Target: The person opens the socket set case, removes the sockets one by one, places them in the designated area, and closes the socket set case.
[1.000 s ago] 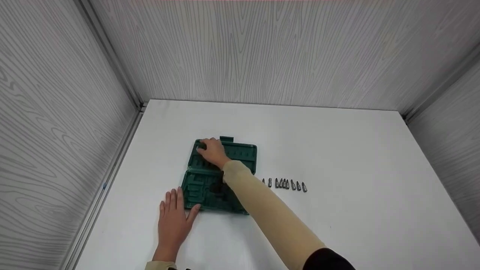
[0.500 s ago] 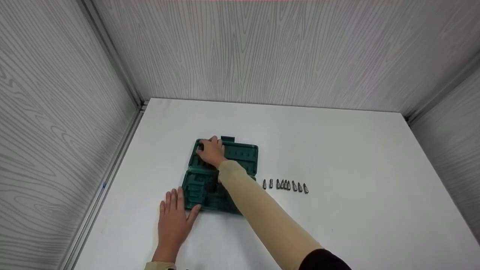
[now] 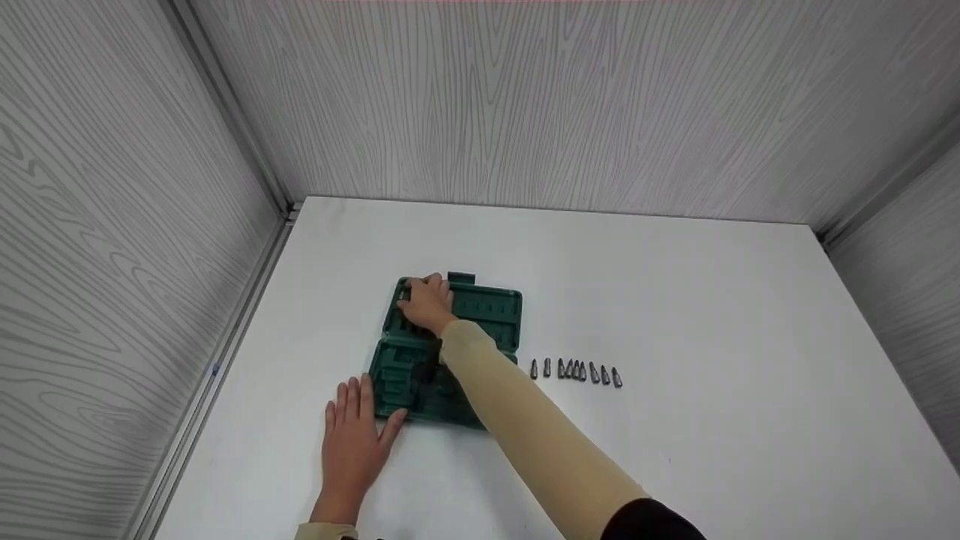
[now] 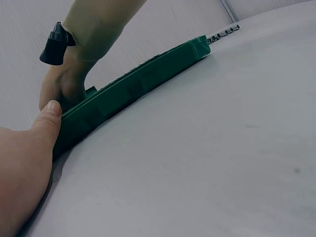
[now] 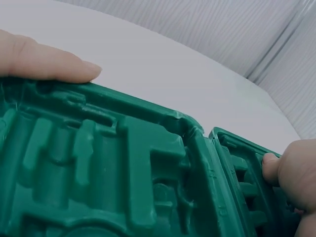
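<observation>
A dark green moulded tool case [image 3: 502, 310] lies unfolded on the white table, slots and recesses showing in both halves. My left hand [image 3: 351, 442] rests at its near left corner. The fingers are straight along the side, and the thumb [image 4: 49, 114] touches the near edge. Over the far half, my right hand [image 3: 429, 304] is bent down into the left end, thumb and fingers curled together. A small pale metallic spot, apparently a screwdriver bit [image 3: 405, 295], shows between them; most of it is hidden. In the right wrist view, the right thumb [image 5: 270, 168] reaches into the slots.
Several metal screwdriver bits [image 3: 576, 370] lie in a row on the white table [image 3: 712, 315], right of the case. A latch flap [image 3: 461, 278] sticks out at the case's far edge. The right sleeve [image 3: 525, 405] crosses the near half. Grey wood-grain panels [image 3: 525, 105] surround the table.
The right hand stays at the same spot in the far half, its fingers shifting slightly. The left hand keeps its place on the case. The head view has drifted a little.
</observation>
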Demonstrator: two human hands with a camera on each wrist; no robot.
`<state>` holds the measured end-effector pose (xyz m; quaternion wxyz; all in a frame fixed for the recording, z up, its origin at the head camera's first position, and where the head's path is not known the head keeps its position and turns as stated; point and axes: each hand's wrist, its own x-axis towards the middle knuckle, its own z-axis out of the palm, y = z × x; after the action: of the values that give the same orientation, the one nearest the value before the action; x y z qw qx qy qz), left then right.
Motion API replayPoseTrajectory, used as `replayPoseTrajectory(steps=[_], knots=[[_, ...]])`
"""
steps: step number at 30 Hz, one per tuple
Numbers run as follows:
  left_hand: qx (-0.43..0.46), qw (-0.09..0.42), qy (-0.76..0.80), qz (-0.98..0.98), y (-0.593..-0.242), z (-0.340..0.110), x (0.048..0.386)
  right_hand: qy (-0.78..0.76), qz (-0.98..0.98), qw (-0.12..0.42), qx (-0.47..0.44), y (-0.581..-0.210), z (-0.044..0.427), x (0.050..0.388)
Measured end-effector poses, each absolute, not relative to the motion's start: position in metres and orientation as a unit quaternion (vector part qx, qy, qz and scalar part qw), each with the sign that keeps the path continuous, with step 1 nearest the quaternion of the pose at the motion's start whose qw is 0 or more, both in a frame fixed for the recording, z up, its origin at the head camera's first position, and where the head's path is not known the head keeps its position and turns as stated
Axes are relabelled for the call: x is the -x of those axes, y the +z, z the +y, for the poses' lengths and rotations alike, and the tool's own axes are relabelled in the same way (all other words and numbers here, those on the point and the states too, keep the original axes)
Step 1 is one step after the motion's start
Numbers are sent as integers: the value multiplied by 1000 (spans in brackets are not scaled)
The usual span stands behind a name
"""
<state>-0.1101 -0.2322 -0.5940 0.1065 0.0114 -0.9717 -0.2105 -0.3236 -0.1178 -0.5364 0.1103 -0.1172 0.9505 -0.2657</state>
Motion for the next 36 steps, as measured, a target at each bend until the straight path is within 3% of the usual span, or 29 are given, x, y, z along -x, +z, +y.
replayPoseTrajectory(steps=[20, 36], knots=[[-12, 95, -214, -972, -591, -232, 109, -354, 925, 109, 80, -534, -121, 326], [-8, 102, -207, -973, -592, -231, 109, -307, 947, 7, 89, -547, -130, 316]])
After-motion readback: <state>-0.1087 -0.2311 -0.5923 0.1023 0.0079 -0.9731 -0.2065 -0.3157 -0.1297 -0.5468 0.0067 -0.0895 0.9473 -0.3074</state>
